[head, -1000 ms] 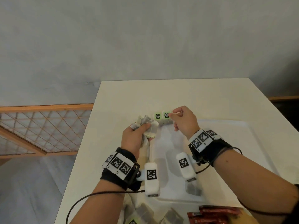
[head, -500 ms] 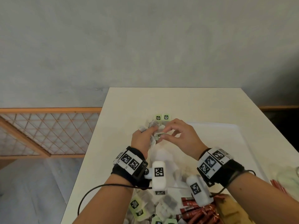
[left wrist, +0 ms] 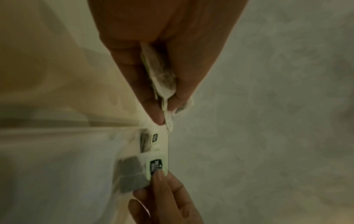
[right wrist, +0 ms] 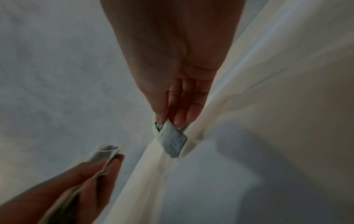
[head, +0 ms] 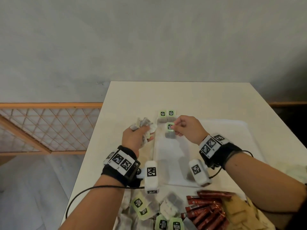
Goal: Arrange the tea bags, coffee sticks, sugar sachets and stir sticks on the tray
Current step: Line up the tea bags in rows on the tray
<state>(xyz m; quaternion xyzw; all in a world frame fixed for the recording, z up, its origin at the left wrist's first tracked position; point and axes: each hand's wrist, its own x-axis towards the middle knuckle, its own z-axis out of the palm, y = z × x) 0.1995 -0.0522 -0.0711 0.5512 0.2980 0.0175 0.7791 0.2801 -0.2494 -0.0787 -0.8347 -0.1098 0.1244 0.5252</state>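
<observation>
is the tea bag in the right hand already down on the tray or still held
Still held: the right hand pinches the tea bag by its green tag over the tray. Whether its bottom touches the tray, cannot tell.

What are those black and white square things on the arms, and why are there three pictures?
Those are bands with cameras, worn on a person's wrists. The big picture comes from a camera on the person's head, looking down at a white table. The other two look along each hand from the wrist. The left hand grips a bunch of tea bags. The right hand pinches one tea bag by its green tag, above the white tray. Two more tagged bags lie at the tray's far corner. Near the person sits a pile of tea bags and red sticks.
</observation>
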